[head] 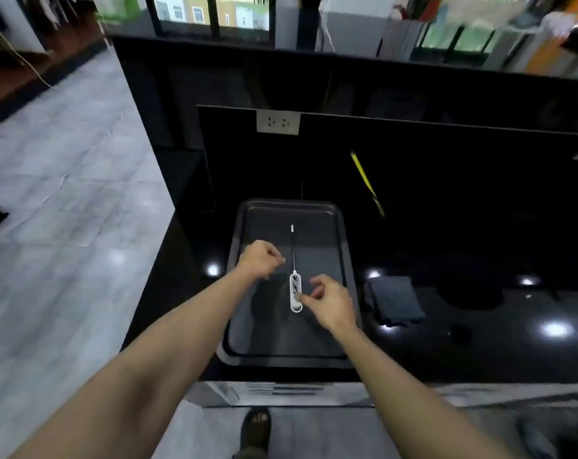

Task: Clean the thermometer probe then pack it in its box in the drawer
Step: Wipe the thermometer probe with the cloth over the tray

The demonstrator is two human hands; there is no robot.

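Note:
A white thermometer (295, 289) with a thin metal probe pointing away from me lies in a dark metal tray (346, 260) on the black counter. My right hand (330, 301) pinches the lower end of the thermometer's white body between thumb and forefinger. My left hand (259, 260) hovers over the tray just left of the probe, fingers curled with nothing in them. A folded dark cloth (395, 304) lies on the counter right of the tray. No box or drawer can be made out.
A yellow pen-like stick (367, 182) lies on the counter behind the tray. A wall socket (277, 122) sits on the black back panel. The counter's front edge runs below the tray; grey tiled floor lies to the left. My sandalled foot (256, 429) shows below.

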